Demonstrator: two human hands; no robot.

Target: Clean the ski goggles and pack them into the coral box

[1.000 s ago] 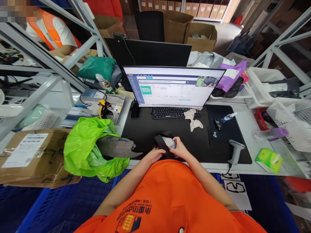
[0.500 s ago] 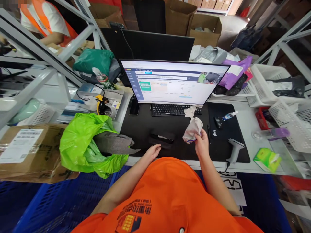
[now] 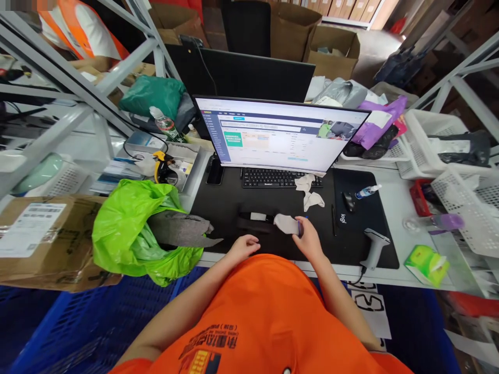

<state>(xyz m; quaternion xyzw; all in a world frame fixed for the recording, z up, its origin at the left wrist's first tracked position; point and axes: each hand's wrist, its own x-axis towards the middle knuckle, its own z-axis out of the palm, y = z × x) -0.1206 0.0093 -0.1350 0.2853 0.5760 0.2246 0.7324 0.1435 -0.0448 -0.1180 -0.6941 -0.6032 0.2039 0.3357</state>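
My right hand [image 3: 309, 238] grips a pale, crumpled cloth-like piece [image 3: 287, 224] with a blue edge, low over the black desk mat [image 3: 218, 202]. The left end of this piece meets a slim black item [image 3: 255, 216] with a white patch, lying on the mat. Whether they are joined I cannot tell. My left hand [image 3: 244, 248] rests at the mat's front edge, fingers loosely bent and slightly apart, with nothing visible in them. Two crumpled whitish scraps [image 3: 313, 199] lie by the keyboard [image 3: 268, 177].
A lit monitor [image 3: 273, 135] stands behind the keyboard. To the left are an open green plastic bag [image 3: 117, 234] with grey cloth in it and a cardboard box [image 3: 35, 265]. At right lie a mouse [image 3: 349, 202], a barcode scanner [image 3: 375, 249] and a green tissue pack [image 3: 427, 265].
My right hand has moved left and down with the pale piece, bringing it to the black item. A second whitish scrap shows on the mat. My left hand has shifted slightly toward me.
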